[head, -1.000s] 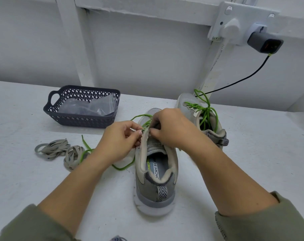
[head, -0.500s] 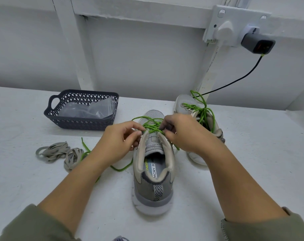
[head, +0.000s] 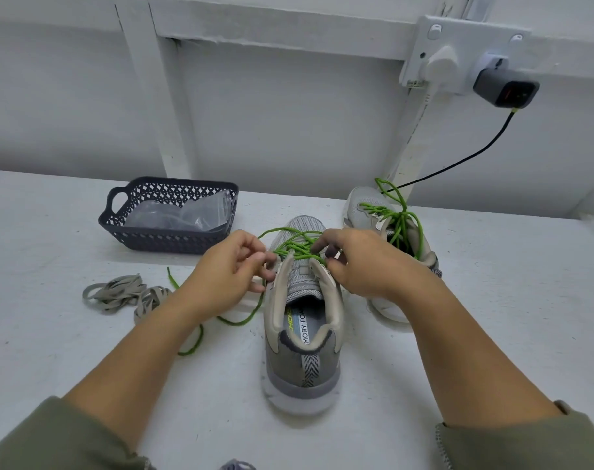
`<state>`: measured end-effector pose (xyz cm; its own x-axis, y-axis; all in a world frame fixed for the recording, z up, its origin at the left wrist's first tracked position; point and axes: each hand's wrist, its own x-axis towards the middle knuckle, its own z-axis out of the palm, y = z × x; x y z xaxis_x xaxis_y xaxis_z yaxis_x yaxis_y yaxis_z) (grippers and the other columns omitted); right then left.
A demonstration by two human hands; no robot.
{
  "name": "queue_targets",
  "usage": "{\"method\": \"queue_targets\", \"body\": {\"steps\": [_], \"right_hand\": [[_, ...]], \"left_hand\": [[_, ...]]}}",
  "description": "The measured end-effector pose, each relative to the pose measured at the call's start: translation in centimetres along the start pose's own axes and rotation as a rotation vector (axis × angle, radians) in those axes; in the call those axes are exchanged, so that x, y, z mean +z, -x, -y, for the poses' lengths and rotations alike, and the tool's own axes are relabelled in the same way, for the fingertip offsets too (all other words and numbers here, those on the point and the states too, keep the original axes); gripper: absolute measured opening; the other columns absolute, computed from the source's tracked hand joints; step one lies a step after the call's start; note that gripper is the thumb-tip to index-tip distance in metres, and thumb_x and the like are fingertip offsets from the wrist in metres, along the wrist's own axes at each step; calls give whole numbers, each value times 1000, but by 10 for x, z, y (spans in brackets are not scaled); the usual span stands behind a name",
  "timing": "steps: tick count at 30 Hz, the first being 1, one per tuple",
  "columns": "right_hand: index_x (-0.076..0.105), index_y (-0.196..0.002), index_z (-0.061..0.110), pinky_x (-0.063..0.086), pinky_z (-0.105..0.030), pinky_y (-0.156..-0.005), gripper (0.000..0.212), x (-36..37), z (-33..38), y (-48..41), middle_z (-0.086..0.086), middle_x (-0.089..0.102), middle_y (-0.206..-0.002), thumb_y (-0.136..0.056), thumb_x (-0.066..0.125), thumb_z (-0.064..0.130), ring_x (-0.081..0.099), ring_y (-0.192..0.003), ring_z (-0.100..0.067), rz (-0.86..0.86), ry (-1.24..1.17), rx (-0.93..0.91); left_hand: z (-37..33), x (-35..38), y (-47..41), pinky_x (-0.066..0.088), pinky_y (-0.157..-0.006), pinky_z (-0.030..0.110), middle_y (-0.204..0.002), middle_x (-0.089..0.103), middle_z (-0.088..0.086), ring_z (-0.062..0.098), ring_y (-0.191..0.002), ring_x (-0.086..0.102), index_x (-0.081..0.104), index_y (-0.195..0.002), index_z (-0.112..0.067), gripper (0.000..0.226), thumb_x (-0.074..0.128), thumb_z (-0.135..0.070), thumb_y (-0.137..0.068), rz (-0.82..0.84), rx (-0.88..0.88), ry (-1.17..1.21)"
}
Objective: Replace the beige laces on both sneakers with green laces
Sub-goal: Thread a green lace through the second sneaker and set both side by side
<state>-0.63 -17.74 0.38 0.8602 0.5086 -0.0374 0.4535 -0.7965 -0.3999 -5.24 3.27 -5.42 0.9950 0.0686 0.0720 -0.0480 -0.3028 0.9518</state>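
White table (head: 51,317) fills most of view, wall behind. Near sneaker (head: 302,374), grey/beige, stands upright at centre, heel twd the person, toe away. Far sneaker (head: 363,203) sits just behind & to its R, partly hidden by R forearm, already laced w/ second green lace (head: 402,217), loose ends piled on top. Dark basket (head: 168,240) at back L, clear plastic bag (head: 180,215) inside. L hand (head: 227,271) at near sneaker's L eyelet row, fingers curled, pinching green lace (head: 297,249). R hand (head: 363,262) at R eyelet row, fingertips closed on same lace. Lace crisscrosses the eyelets; free end trails over table under L wrist. Beige laces (head: 119,293) lie bunched on table L of hands, apart from both shoes. Dark charger (head: 506,89) in wall socket, top R.
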Motion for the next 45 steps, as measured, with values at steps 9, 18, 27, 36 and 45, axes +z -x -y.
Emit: {"method": "queue_targets", "body": {"steps": [9,18,27,36,45], "right_hand": [[60,-126,34,36,-20,-75,42,-2,4,-1,3,61,-119,-94,42,13,50,-82,-9,62,21,-19],[59,-124,31,46,-30,-88,42,-1,2,-3,1,58,-114,-90,45,12,56,-102,-17,82,14,-23],[56,-127,36,34,-24,-87,44,-2,-2,-6,2,46,-122,-88,52,16,44,-116,-17,-5,54,-100],[32,-141,40,22,-44,-105,62,1,-2,-7,3,32,-142,-86,57,25,24,-131,-22,-67,149,-80],[34,-141,37,25,-46,-105,57,0,0,-6,2,37,-140,-89,53,26,27,-131,-22,-22,146,-50]], "left_hand": [[-11,10,-1,53,-52,19,-77,67,5,5,-57,65,57,-90,-11,18,45,-1,-98,-123,109,-211],[-27,-9,26,38,-80,35,-122,49,15,32,-110,44,46,-120,-6,32,45,-12,-89,-335,-310,-1274],[-15,8,0,43,-58,36,-85,61,1,31,-80,51,74,-87,-20,10,77,-24,-78,-237,473,-1031],[-35,4,25,36,-84,37,-119,50,7,29,-111,37,53,-120,-18,36,52,-35,-88,-286,-238,-1385],[-19,1,6,33,-69,33,-97,65,-7,22,-96,45,69,-96,-26,12,58,-29,-93,-228,98,-1238]]}}
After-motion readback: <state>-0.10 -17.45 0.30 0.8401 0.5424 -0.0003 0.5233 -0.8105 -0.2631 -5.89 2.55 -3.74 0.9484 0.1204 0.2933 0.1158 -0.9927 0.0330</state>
